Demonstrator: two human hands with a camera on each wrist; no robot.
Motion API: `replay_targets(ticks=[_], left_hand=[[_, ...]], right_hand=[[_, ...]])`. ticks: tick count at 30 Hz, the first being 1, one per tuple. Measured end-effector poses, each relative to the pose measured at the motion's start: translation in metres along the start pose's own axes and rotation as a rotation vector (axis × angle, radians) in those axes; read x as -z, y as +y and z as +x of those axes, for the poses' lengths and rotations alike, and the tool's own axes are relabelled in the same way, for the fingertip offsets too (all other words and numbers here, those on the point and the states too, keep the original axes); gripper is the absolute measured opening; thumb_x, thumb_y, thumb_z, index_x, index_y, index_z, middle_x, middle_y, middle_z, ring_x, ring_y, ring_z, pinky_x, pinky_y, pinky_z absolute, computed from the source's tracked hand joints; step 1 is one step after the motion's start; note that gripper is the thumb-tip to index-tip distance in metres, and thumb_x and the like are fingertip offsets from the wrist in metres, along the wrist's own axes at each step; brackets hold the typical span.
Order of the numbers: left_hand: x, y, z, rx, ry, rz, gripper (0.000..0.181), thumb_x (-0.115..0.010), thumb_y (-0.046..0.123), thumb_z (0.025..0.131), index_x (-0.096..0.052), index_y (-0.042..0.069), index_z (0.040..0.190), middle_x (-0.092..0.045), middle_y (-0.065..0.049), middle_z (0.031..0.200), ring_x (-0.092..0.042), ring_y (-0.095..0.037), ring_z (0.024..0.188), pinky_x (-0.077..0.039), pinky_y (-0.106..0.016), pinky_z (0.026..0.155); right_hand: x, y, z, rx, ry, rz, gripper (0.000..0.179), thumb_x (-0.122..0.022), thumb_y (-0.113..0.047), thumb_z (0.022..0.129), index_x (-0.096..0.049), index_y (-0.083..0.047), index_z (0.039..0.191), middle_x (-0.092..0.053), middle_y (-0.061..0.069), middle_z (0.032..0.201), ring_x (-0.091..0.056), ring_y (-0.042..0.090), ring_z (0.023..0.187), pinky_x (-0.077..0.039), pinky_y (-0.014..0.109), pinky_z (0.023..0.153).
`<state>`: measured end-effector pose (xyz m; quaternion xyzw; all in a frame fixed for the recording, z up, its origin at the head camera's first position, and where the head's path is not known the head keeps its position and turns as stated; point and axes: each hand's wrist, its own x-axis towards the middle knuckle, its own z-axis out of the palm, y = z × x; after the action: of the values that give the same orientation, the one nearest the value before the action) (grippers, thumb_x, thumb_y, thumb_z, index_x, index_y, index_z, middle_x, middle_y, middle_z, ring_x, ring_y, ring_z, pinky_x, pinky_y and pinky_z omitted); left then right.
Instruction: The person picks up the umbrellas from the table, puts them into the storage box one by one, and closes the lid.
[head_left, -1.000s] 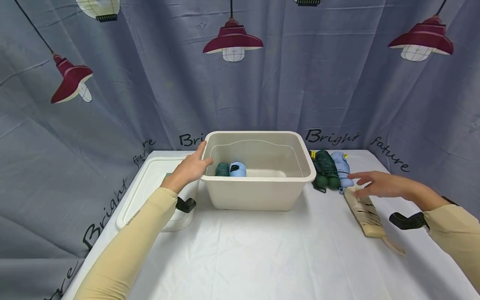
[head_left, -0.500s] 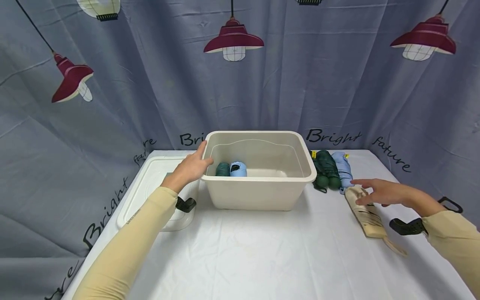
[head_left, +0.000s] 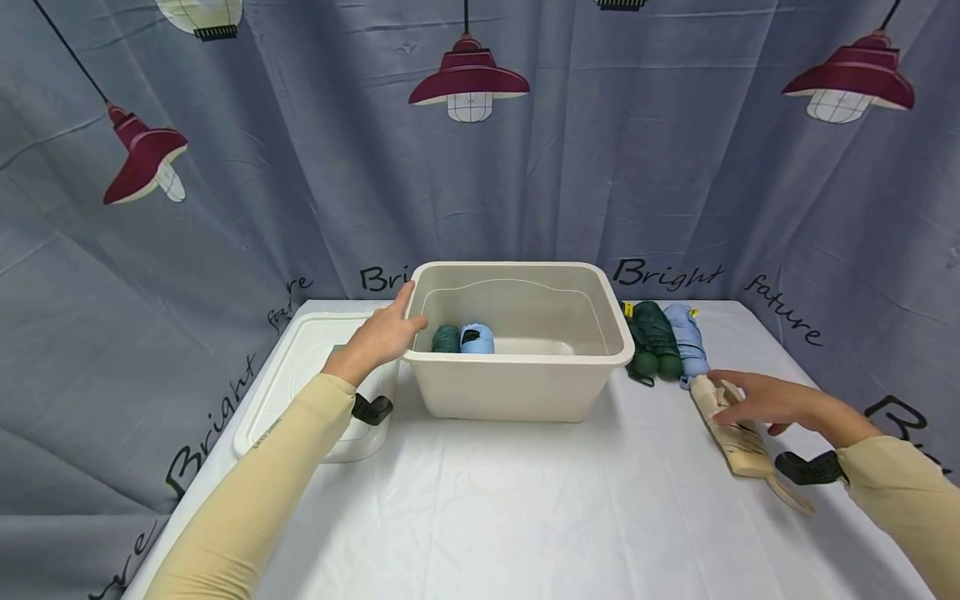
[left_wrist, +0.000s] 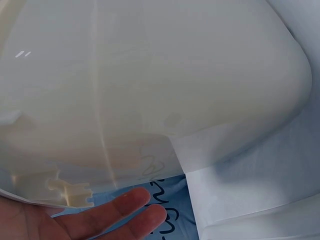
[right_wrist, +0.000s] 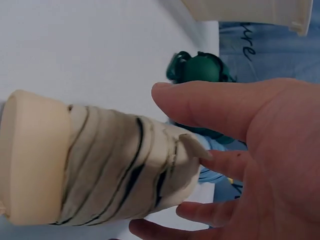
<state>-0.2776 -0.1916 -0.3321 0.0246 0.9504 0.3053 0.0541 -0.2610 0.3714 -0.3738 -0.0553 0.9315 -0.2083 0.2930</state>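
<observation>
At the left end of the cream storage box [head_left: 517, 387], my left hand [head_left: 373, 343] holds the rim. The thumb lies over the rim, while two fingers [left_wrist: 132, 200] extend below it in the left wrist view. My right hand [head_left: 772, 400] hovers around the far end of a beige folding umbrella [head_left: 731, 425]. In the right wrist view its thumb [right_wrist: 200, 102] and fingers are spread around the wrapped cloth; a firm grip is not visible. The umbrella lies on the table, handle and strap towards me. Inside the box sit a dark green roll [head_left: 446, 339] and a light blue roll [head_left: 477, 339].
Right of the box lie dark green umbrellas [head_left: 652, 337] and a light blue one [head_left: 685, 337]. A white lid [head_left: 281, 392] lies flat on the left of the white-covered table [head_left: 525, 508]. A printed curtain [head_left: 555, 183] hangs directly behind.
My right hand has come down and slightly towards me over the beige umbrella, its fingers closer to it. The left hand stays at the box rim.
</observation>
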Motion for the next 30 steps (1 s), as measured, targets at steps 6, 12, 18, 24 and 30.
replay_targets(ticks=[6,12,18,24,30], left_hand=[[0.000,0.000,0.000,0.001,-0.002,0.000,0.080,-0.039,0.048,0.098,0.004,0.032,0.163,-0.038,-0.020,0.159,-0.046,-0.040,0.139,-0.036,-0.060,0.111],[0.001,0.000,-0.001,0.016,-0.016,-0.006,0.079,-0.039,0.048,0.099,0.006,0.035,0.162,-0.036,-0.019,0.160,-0.044,-0.039,0.141,-0.035,-0.061,0.112],[0.000,0.001,-0.001,0.008,-0.010,-0.012,0.079,-0.040,0.046,0.099,0.004,0.033,0.163,-0.035,-0.018,0.161,-0.044,-0.040,0.141,-0.034,-0.061,0.112],[0.001,0.001,-0.001,0.006,-0.012,-0.016,0.079,-0.040,0.047,0.099,0.004,0.034,0.163,-0.034,-0.018,0.161,-0.042,-0.040,0.143,-0.033,-0.062,0.113],[0.001,0.001,-0.001,0.009,-0.010,-0.018,0.079,-0.040,0.047,0.099,0.004,0.033,0.163,-0.034,-0.018,0.161,-0.042,-0.040,0.142,-0.034,-0.061,0.113]], right_hand=[[-0.008,0.007,0.006,-0.014,0.016,0.033,0.104,-0.074,-0.040,0.090,-0.007,0.003,0.156,-0.007,0.047,0.148,-0.042,0.061,0.122,-0.057,0.054,0.073],[-0.014,0.006,0.009,0.001,0.063,0.024,0.100,-0.076,-0.034,0.089,-0.009,0.002,0.153,-0.012,0.048,0.140,-0.049,0.056,0.110,-0.059,0.049,0.064],[-0.019,0.008,0.009,0.038,0.106,0.013,0.097,-0.079,-0.026,0.086,-0.012,0.003,0.150,-0.019,0.049,0.134,-0.054,0.045,0.096,-0.057,0.041,0.057],[-0.021,0.008,0.010,0.059,0.144,-0.004,0.094,-0.077,-0.021,0.083,-0.015,0.004,0.149,-0.027,0.048,0.131,-0.056,0.036,0.090,-0.054,0.039,0.054],[-0.022,0.007,0.010,0.054,0.159,-0.008,0.091,-0.075,-0.017,0.083,-0.016,0.005,0.149,-0.029,0.046,0.131,-0.055,0.037,0.091,-0.053,0.039,0.054]])
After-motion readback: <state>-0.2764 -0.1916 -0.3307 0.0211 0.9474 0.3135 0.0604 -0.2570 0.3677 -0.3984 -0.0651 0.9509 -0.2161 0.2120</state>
